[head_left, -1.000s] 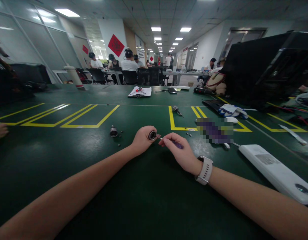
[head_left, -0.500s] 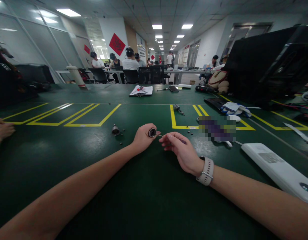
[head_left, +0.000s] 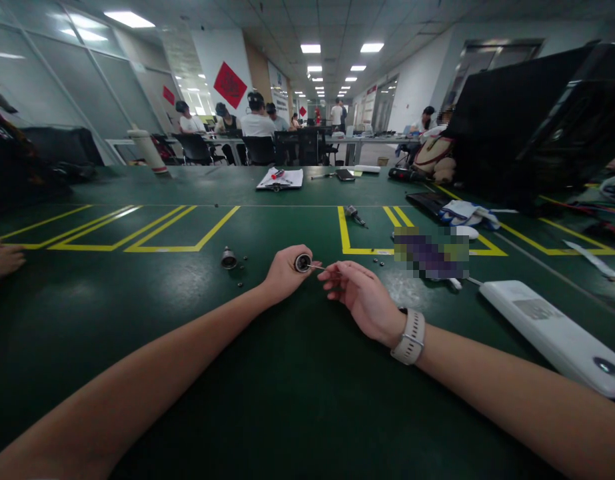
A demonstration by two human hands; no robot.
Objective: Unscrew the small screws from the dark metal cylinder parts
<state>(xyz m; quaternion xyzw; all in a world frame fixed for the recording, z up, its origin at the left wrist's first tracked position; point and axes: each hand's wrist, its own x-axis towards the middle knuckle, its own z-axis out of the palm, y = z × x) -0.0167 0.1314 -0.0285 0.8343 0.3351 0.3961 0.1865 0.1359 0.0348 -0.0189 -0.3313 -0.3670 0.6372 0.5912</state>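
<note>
My left hand (head_left: pixel 286 275) is wrapped round a hollow metal cylinder (head_left: pixel 302 263), its dark round opening facing me. My right hand (head_left: pixel 360 293) pinches a thin screwdriver (head_left: pixel 318 267); the metal shaft points left with its tip at the cylinder's opening, and the handle is hidden by my fingers. Left of my hands a bell-shaped metal part (head_left: pixel 228 258) stands on the green table. Several tiny dark pieces, one a small ring (head_left: pixel 240 285), lie beside it. Two more small rings (head_left: pixel 382 264) rest to the right, beyond my right hand.
A metal part with a thin tip (head_left: pixel 355 215) lies inside a yellow tape outline (head_left: pixel 344 233). To the right are a white power bank (head_left: pixel 547 327) with a cable, a blurred purple patch, and gloves (head_left: pixel 468 215). Another person's hand (head_left: pixel 2 259) rests at the left edge. A clipboard (head_left: pixel 280 179) lies farther back.
The screwdriver's handle, purple in the earlier views, has become hidden as my right hand turned and its fingers shifted. My left hand keeps the cylinder in place. The other person's hand came farther into view.
</note>
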